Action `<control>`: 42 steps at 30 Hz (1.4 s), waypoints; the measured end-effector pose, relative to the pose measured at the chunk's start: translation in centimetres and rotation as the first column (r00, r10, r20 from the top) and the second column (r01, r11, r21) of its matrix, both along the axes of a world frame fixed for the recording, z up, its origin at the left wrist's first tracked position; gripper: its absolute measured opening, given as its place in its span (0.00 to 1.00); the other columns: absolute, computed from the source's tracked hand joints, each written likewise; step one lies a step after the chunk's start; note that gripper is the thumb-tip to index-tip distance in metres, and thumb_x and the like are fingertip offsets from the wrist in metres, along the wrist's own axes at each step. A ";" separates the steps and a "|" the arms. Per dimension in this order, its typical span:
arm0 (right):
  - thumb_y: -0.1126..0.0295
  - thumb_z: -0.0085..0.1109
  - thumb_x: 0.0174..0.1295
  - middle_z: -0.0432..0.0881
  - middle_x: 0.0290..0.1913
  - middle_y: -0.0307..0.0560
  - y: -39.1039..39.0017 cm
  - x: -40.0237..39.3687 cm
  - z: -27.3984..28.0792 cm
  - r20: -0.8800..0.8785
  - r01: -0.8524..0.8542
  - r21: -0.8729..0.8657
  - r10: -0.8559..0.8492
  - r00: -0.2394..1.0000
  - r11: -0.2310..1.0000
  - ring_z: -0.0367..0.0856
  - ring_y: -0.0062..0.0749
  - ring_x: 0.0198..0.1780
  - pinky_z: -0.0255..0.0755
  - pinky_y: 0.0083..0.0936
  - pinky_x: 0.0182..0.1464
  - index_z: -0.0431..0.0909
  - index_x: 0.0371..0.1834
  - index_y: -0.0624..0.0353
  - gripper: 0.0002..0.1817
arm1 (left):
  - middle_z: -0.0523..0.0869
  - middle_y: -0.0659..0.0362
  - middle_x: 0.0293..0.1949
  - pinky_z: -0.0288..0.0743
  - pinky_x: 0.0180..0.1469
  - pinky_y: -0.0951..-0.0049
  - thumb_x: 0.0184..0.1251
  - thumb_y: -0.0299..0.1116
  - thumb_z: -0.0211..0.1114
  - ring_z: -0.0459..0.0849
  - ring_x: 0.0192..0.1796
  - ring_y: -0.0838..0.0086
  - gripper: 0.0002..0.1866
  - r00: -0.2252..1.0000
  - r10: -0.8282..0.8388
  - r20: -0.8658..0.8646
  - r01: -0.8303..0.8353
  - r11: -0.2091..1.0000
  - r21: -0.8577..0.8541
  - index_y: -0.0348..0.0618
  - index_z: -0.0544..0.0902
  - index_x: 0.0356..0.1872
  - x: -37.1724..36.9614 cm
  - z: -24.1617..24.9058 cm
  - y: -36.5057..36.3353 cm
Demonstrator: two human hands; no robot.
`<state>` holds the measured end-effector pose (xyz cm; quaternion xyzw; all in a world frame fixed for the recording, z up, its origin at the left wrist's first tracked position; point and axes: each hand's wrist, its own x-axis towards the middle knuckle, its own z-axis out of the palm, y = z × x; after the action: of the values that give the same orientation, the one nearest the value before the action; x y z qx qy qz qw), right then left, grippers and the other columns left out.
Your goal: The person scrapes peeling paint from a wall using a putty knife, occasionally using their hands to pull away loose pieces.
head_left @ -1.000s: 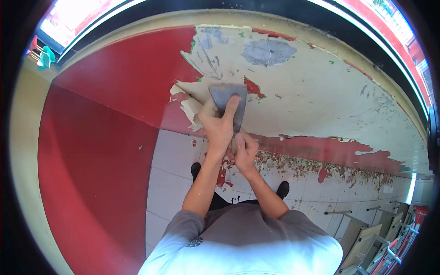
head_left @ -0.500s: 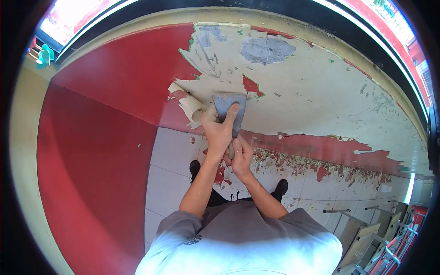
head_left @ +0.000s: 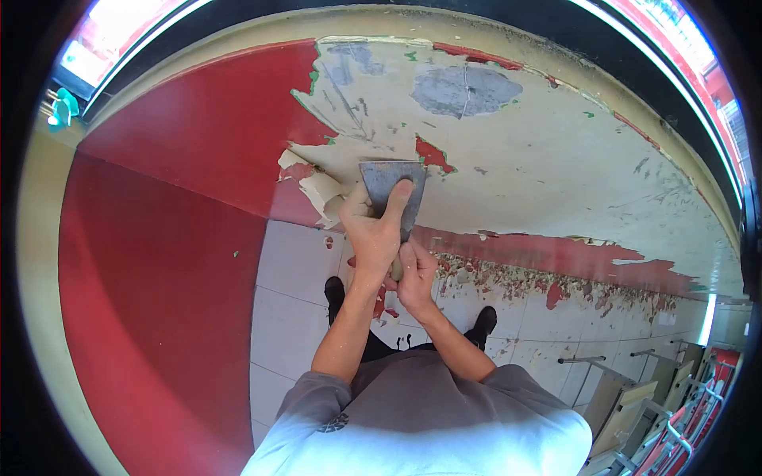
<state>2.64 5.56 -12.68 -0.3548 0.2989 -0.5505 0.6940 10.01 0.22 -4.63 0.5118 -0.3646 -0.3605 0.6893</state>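
A wide-bladed paint scraper [head_left: 387,176] is in both hands, its blade edge up against the wall where pale plaster shows. My left hand [head_left: 376,230] is closed around the blade, with the thumb pressed on its face. Lower down, my right hand [head_left: 417,278] grips the scraper's handle, which is mostly hidden by the fingers. A curled flap of peeling paint [head_left: 317,190] hangs just left of my left hand. Above and right of the blade is a small patch of red paint [head_left: 434,154] left on the pale wall [head_left: 540,166].
Red paint [head_left: 206,119] covers the wall to the left and the side wall [head_left: 159,301]. Paint chips [head_left: 548,285] litter the tiled floor [head_left: 294,317] along the wall's foot. Folded metal-framed furniture [head_left: 635,404] stands at lower right. A window ledge [head_left: 476,28] runs along the top.
The view has shifted slightly, so the wall and floor appear a little further left. Both hands keep hold of the scraper, and its blade remains near the same spot on the wall.
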 end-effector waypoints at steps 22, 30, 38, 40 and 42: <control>0.60 0.39 0.77 0.73 0.21 0.39 0.5 1.1 2.2 0.009 0.066 -0.014 -0.065 0.998 0.998 0.63 0.16 0.12 0.52 0.17 0.12 0.73 0.45 0.66 0.18 | 0.83 0.65 0.30 0.67 0.31 0.82 0.65 0.29 0.68 0.74 0.30 0.87 0.09 0.999 -0.021 -0.028 0.025 0.993 0.118 0.33 0.82 0.39 0.5 2.3 0.0; 0.60 0.40 0.77 0.73 0.21 0.40 0.8 1.1 2.2 -0.075 0.099 -0.023 -0.100 0.992 0.995 0.63 0.16 0.12 0.53 0.17 0.11 0.72 0.42 0.64 0.17 | 0.83 0.65 0.24 0.67 0.27 0.81 0.62 0.31 0.71 0.73 0.25 0.87 0.10 0.998 0.038 -0.040 -0.040 0.998 -0.039 0.33 0.83 0.33 -0.2 1.9 -0.1; 0.59 0.38 0.77 0.73 0.20 0.40 -0.1 1.2 2.5 -0.002 0.077 -0.044 -0.077 0.997 0.996 0.62 0.17 0.11 0.52 0.17 0.11 0.72 0.39 0.63 0.19 | 0.83 0.64 0.25 0.67 0.25 0.81 0.62 0.29 0.70 0.73 0.25 0.86 0.09 0.999 0.029 -0.044 -0.032 0.998 -0.058 0.32 0.83 0.32 0.1 2.5 -0.2; 0.59 0.38 0.77 0.72 0.20 0.40 0.8 0.7 2.7 0.002 0.048 -0.010 -0.048 0.999 0.999 0.62 0.17 0.11 0.52 0.17 0.11 0.71 0.38 0.63 0.19 | 0.83 0.65 0.25 0.66 0.25 0.81 0.62 0.30 0.70 0.73 0.24 0.87 0.09 1.000 0.029 0.007 -0.028 0.999 -0.023 0.32 0.83 0.32 0.3 1.7 0.0; 0.58 0.38 0.77 0.72 0.20 0.40 0.4 0.3 2.6 -0.006 0.041 0.011 -0.041 0.999 0.999 0.62 0.16 0.11 0.52 0.17 0.11 0.71 0.38 0.63 0.19 | 0.83 0.65 0.24 0.66 0.25 0.81 0.62 0.30 0.70 0.73 0.24 0.87 0.09 0.998 0.042 -0.040 -0.045 0.996 -0.071 0.32 0.83 0.32 -0.1 1.7 -0.6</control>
<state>2.89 6.00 -10.09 -0.3462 0.3111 -0.5620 0.6838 9.87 -0.36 -2.91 0.4874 -0.3529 -0.3417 0.7219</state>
